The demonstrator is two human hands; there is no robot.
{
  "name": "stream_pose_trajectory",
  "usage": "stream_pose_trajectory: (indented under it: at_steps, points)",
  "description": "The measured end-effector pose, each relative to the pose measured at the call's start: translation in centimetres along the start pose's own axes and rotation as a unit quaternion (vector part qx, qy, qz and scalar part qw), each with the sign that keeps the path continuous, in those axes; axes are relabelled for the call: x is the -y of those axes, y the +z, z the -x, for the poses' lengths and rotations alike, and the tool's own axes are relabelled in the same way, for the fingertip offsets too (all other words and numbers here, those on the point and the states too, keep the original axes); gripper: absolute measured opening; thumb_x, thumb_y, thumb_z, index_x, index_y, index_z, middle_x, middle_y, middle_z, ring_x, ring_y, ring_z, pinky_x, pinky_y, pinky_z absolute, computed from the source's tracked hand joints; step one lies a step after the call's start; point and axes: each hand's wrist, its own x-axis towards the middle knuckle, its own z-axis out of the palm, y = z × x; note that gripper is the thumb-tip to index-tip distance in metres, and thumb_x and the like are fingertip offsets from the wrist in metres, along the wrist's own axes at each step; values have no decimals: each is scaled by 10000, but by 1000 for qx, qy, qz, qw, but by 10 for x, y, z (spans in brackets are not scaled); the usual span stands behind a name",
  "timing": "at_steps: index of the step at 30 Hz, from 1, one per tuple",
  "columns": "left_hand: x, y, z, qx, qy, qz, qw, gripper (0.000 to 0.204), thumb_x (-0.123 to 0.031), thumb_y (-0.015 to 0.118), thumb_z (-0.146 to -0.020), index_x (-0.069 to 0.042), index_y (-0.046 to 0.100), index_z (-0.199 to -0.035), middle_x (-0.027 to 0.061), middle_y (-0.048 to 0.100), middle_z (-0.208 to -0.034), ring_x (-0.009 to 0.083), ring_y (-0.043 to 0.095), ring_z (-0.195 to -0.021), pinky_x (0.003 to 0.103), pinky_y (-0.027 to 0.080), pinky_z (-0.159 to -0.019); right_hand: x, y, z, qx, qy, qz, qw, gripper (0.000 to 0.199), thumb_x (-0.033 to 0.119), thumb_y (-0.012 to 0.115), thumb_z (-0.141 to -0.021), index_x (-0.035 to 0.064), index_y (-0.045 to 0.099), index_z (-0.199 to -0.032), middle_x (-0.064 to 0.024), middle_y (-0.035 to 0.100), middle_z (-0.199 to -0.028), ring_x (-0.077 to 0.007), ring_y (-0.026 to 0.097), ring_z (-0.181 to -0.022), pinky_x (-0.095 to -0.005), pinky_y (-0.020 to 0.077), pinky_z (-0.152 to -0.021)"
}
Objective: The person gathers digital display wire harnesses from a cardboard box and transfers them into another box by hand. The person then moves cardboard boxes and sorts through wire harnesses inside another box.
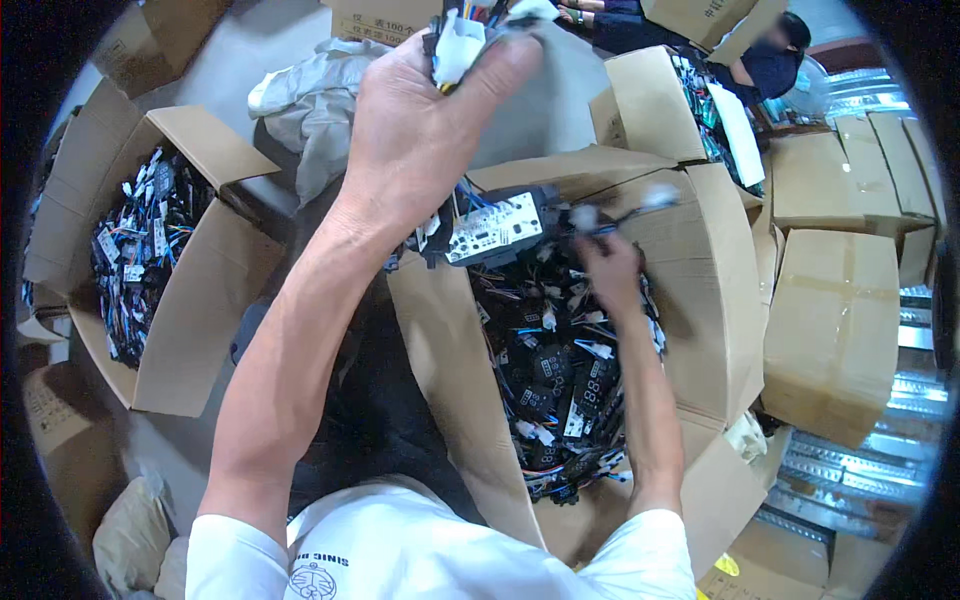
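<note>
My left hand (pixel 420 130) is raised high and grips a white plastic connector (pixel 458 45) with coloured wires hanging from it. Below it dangles a circuit board module (pixel 495 230), white-faced in a black frame, over an open cardboard box (pixel 700 290). That box is full of black display modules and wire harnesses (pixel 560 390). My right hand (pixel 607 270) is lower, over the box, pinching a thin wire with a small white plug (pixel 583 217) beside the hanging board.
A second open cardboard box (pixel 195 300) with similar wired parts stands at the left. Closed cartons (pixel 835 320) are stacked at the right, beside metal racking. A grey cloth (pixel 315 95) lies at the top. Another person (pixel 770 60) sits at the top right.
</note>
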Motion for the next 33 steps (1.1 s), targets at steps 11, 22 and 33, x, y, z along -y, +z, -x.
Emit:
stream_pose_trajectory:
  at_steps: [11,22,33]
  points:
    - [-4,55,27,239,77,60,966,330,-227,541,-1035,3,619,-1259,7,657,-959,98,609,-877,290,507,-764,208,-74,7,115,-69,-58,989,294,209,764,-836,-34,680,-979,-41,685,-765,-107,630,-637,-262,498,-561]
    - [-9,15,9,-5,-1,-44,999,297,-308,660,-970,-50,606,-834,-30,569,-624,50,498,-529,236,396,-475,169,-74,-31,151,-51,-17,987,204,141,591,-969,-21,678,-1056,-85,731,-931,-167,683,-824,-323,541,-759]
    - [-8,14,7,-2,50,-61,997,225,-217,676,-953,2,674,-1001,25,675,-769,68,579,-725,293,501,-642,-126,-13,-20,129,-286,645,697,250,220,610,-851,125,686,-1068,-156,716,-1014,-342,677,-994,-448,538,-915]
